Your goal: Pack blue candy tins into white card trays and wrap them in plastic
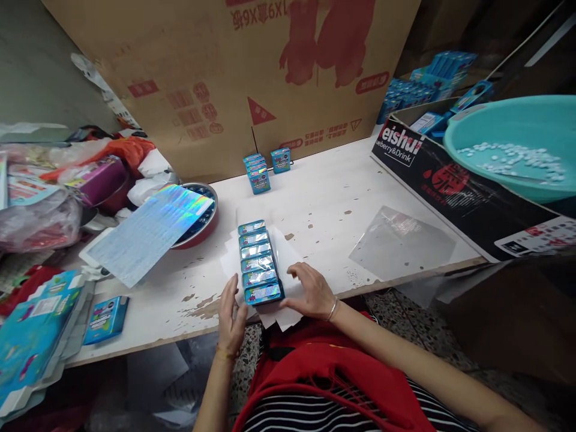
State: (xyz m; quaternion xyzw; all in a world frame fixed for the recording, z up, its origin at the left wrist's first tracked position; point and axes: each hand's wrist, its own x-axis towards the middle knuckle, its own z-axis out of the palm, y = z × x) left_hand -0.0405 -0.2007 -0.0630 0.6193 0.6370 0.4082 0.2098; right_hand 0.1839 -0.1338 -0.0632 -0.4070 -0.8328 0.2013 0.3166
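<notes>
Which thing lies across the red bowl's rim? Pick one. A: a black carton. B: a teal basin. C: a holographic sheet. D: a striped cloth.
C: the holographic sheet rests with one end over the red bowl, left of the row of small blue boxes.

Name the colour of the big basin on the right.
Turquoise basin, seen in the head view.

The black box (454,186) at the right read "eishu" in large white letters, with "ueberry&Drink" beneath. The big carton (234,78) behind the table carried upside-down red print, "1X9X6" legible near its top edge. Print on the small blue tins (257,264) was too small to read.
</notes>
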